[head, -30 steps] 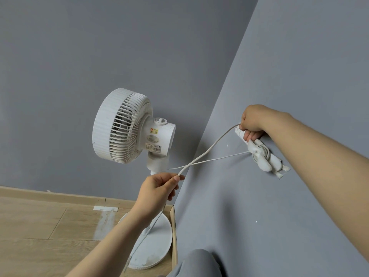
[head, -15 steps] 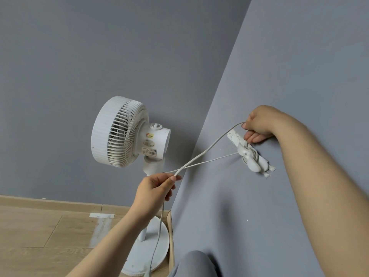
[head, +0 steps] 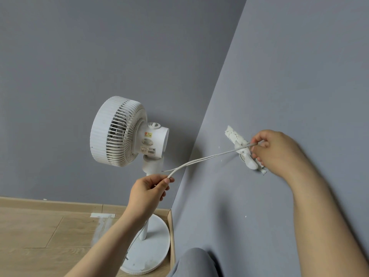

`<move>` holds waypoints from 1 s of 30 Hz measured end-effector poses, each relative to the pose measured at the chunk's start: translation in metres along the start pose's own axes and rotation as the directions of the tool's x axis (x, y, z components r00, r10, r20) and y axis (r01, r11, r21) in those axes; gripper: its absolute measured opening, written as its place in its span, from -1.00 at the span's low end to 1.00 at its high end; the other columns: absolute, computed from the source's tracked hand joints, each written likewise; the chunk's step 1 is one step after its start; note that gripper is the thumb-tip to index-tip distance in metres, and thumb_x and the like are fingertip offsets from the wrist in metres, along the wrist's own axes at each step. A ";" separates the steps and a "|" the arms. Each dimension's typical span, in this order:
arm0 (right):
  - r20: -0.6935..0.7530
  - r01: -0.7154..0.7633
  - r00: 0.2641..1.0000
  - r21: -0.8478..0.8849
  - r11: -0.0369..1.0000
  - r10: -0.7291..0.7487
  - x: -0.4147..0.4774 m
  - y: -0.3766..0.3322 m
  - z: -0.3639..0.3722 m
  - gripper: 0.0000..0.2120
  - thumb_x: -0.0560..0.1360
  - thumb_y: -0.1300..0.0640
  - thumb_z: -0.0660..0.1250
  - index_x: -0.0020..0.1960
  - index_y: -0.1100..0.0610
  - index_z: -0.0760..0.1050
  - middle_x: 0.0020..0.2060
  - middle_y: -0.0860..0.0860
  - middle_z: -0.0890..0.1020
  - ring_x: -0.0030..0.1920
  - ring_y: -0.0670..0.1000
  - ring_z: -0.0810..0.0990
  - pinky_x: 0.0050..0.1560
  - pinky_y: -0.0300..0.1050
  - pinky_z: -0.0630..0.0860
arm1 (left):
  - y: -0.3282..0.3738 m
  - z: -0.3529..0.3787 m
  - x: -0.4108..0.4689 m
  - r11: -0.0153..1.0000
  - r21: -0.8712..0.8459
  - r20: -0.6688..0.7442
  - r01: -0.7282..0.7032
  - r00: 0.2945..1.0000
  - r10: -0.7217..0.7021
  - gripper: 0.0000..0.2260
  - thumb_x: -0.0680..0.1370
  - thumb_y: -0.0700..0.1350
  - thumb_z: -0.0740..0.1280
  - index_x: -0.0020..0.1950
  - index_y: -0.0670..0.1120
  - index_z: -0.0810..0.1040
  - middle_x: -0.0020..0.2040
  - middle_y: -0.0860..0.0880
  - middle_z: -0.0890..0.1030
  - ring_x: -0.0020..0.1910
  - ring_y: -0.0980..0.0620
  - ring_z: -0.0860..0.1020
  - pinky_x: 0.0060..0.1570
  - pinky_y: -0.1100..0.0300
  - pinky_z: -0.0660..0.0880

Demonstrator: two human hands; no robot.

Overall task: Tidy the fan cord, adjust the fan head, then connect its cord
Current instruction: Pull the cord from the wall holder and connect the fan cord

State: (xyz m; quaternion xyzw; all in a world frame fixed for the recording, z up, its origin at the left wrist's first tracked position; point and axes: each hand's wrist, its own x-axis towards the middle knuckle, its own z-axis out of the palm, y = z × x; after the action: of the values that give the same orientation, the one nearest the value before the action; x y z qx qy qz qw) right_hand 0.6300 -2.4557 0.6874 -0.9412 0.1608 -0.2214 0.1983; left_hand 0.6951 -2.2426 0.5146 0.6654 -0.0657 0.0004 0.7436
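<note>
A white pedestal fan stands in the corner, its head point(head: 119, 130) turned left and its round base point(head: 151, 254) on the floor. The white fan cord point(head: 207, 158) runs taut as a doubled strand from below the fan head to the right wall. My left hand point(head: 148, 191) pinches the cord just under the fan's neck. My right hand point(head: 275, 150) pinches the cord's far end against a white wall-mounted fitting point(head: 238, 139), part of which my fingers hide. I cannot tell where the plug is.
Grey walls meet in a corner behind the fan. A wood-look floor point(head: 40, 236) with a pale baseboard lies below left, with a strip of white tape point(head: 102, 215) on it. My grey-clad knee point(head: 195, 262) shows at the bottom.
My right hand slid down from the top of the wall fitting to its lower part, now pinching the cord there. My left hand kept its grip; the view shifted.
</note>
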 end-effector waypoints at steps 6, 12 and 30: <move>-0.071 0.049 0.997 0.086 0.995 -0.043 -0.027 0.021 0.025 -0.92 0.49 0.17 0.35 -0.11 0.10 0.45 -0.24 0.09 0.63 -0.18 0.15 0.59 -0.18 -0.08 0.50 | -0.003 0.002 -0.001 1.000 -0.010 0.014 0.019 1.000 -0.019 -0.82 0.57 -0.21 0.31 -0.11 -0.08 0.70 -0.34 -0.02 0.56 -0.39 0.09 0.45 -0.33 0.31 0.43; -0.139 0.083 0.988 0.094 0.992 -0.069 -0.037 0.032 0.043 -0.94 0.52 0.17 0.31 -0.08 0.11 0.43 -0.25 0.05 0.62 -0.20 0.08 0.56 -0.34 -0.39 0.33 | -0.005 0.001 0.001 1.000 -0.018 0.033 0.019 0.999 -0.018 -0.82 0.57 -0.21 0.31 -0.10 -0.08 0.71 -0.34 -0.01 0.55 -0.39 0.09 0.45 -0.35 0.33 0.44; -0.312 0.069 0.950 0.182 0.981 -0.009 -0.059 0.040 0.065 -0.81 0.49 0.33 0.31 -0.10 0.06 0.42 -0.26 -0.04 0.53 -0.29 -0.05 0.49 -0.29 -0.31 0.26 | -0.006 0.007 -0.001 1.000 0.022 0.114 -0.012 0.993 0.009 -0.81 0.57 -0.19 0.31 -0.11 -0.03 0.71 -0.34 0.02 0.58 -0.37 0.12 0.49 -0.32 0.31 0.47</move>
State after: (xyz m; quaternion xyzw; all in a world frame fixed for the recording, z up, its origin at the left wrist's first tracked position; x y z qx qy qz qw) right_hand 0.6026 -2.4484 0.5955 -0.8744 0.1493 -0.3846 0.2556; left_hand 0.6941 -2.2503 0.5092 0.6722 -0.1116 -0.0329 0.7312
